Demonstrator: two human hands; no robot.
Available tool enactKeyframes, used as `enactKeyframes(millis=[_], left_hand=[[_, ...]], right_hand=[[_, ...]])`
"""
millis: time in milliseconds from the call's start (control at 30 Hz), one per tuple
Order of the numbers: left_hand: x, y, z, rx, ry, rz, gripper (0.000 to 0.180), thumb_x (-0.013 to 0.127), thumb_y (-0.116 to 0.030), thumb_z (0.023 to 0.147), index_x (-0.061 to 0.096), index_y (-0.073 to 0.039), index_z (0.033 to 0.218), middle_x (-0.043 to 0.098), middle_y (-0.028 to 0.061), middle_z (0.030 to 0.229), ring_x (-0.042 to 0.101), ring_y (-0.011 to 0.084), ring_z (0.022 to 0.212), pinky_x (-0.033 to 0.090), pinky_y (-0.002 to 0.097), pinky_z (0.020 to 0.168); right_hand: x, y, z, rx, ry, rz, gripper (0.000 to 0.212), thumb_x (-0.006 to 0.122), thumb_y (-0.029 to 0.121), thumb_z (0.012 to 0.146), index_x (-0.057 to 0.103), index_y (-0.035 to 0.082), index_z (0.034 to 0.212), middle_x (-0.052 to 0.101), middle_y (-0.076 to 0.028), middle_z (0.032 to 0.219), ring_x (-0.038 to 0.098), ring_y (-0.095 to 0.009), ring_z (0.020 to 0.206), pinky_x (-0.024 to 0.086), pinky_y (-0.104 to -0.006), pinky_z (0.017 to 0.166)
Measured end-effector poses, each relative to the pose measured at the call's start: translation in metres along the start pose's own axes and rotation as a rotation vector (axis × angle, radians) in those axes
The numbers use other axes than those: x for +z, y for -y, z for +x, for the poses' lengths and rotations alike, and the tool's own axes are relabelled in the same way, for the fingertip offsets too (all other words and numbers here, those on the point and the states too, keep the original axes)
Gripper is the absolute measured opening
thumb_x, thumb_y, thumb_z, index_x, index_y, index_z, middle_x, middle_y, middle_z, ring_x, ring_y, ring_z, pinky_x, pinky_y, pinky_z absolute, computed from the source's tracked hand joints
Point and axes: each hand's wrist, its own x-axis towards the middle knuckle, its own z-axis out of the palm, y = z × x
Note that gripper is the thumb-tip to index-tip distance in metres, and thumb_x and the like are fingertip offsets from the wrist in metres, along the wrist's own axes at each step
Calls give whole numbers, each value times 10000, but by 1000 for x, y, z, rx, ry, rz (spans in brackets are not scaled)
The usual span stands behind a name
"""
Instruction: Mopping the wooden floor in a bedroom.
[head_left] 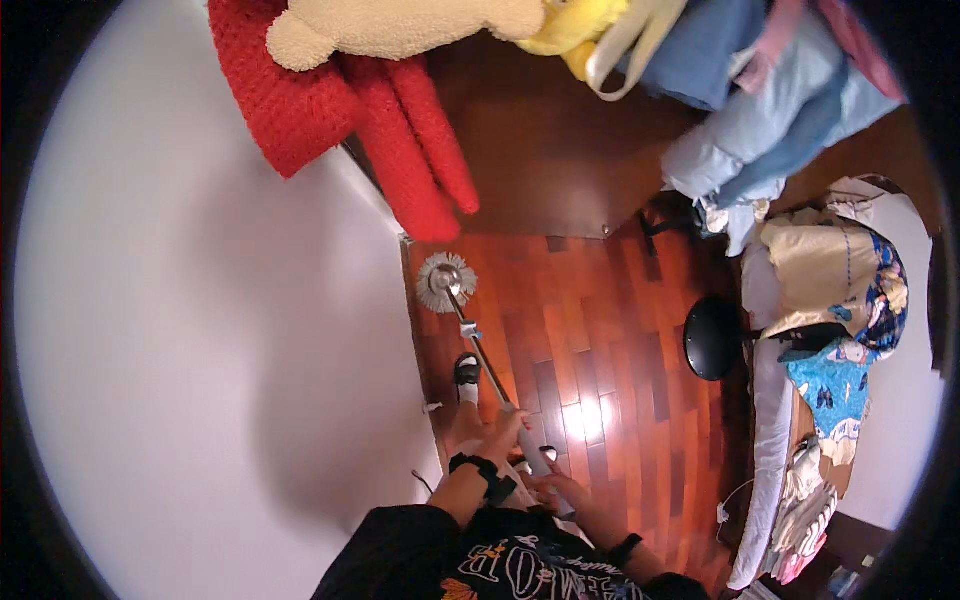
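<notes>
A spin mop (448, 281) with a round grey-white string head lies on the reddish wood floor, close to the white wall. Its long handle slants back toward me, with a metal shaft and a pale lower grip. My left hand (492, 434), with a black band on the wrist, is closed around the handle at the top of the pale part. Nearer my body, my right hand (556, 487) wraps the same handle close to its end. One of my feet in a dark sandal (467, 370) shows left of the shaft.
The white wall (200, 300) runs along the left. Ahead stands a dark brown cabinet (540, 150) with a red knitted item (420, 150), a cream plush (400, 25) and blue clothes (770, 110) above. At right are a black round stool (713, 339) and a bed (768, 440) with clothes.
</notes>
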Motion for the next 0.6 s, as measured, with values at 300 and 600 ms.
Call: enactKeyframes(millis=[300,600], left_hand=[[13,-67,3,2,-191,48,104,482,-55,689,472,-5,779,467,113,587,488,213,426,420,329,358],[27,101,12,-126,78,-176,175,528,-83,685,420,12,785,469,126,661,495,226,473,460,351,408]], right_hand=[[59,66,1,-53,-37,258,583,473,73,772,202,267,1250,432,-62,664,380,-118,440,324,-185,334],[2,-2,-108,-100,-137,-24,689,525,96,748,109,218,1283,462,-96,715,386,-120,429,342,-204,372]])
